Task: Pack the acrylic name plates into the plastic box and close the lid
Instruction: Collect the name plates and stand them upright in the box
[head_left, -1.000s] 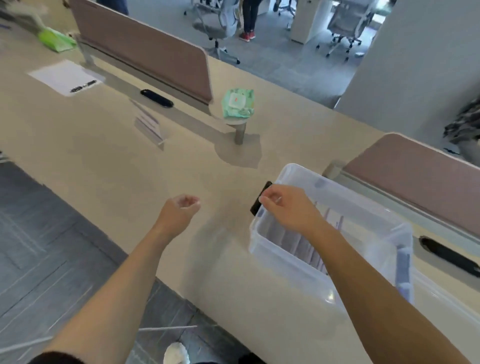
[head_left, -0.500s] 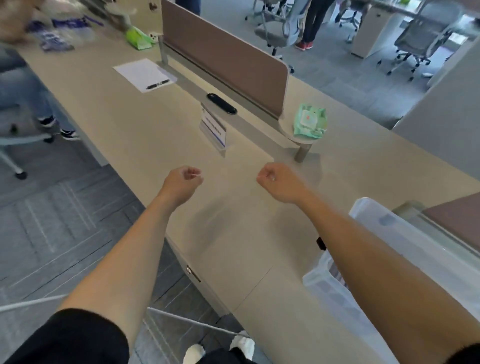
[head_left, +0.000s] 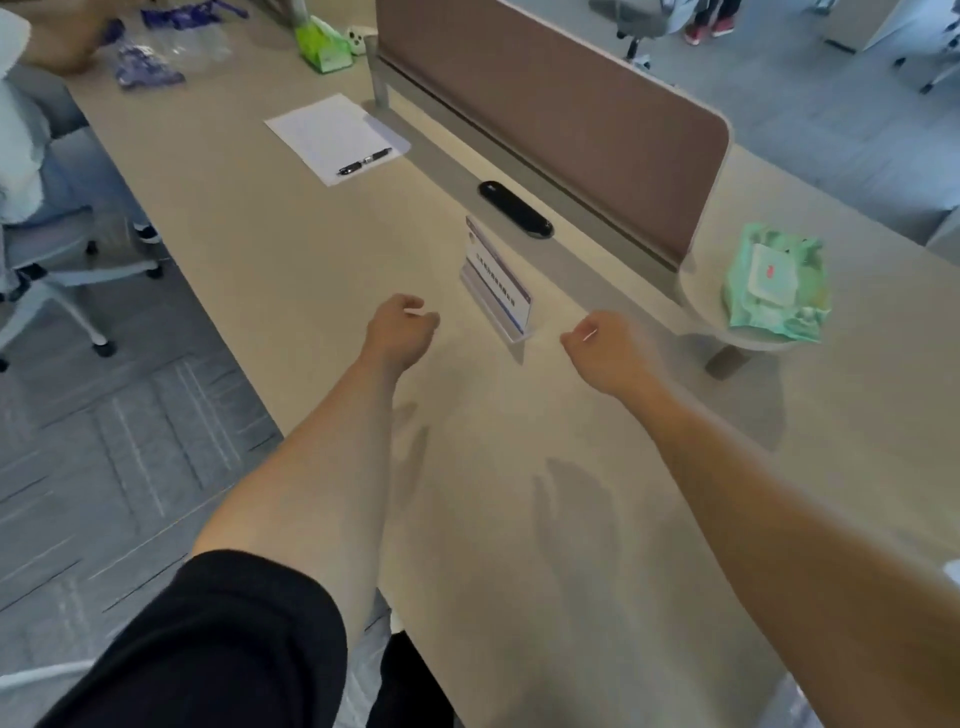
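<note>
An acrylic name plate (head_left: 497, 280) with a printed card stands upright on the beige desk (head_left: 519, 493), just in front of the divider's grey strip. My left hand (head_left: 401, 328) hovers a little to its left, fingers loosely curled, holding nothing. My right hand (head_left: 605, 349) hovers just to the plate's right, fingers also loosely curled and empty. Neither hand touches the plate. Of the plastic box only a sliver (head_left: 953, 574) shows at the right edge.
A brown divider panel (head_left: 561, 119) runs along the desk's back, with a black cable grommet (head_left: 515, 209) below it. A green wipes pack (head_left: 776, 283) lies on a round shelf at right. Paper with a pen (head_left: 332, 135) lies farther left. An office chair (head_left: 47, 260) stands at left.
My view has swung left, away from the box. My right hand left the box rim and both hands moved up to either side of the standing name plate.
</note>
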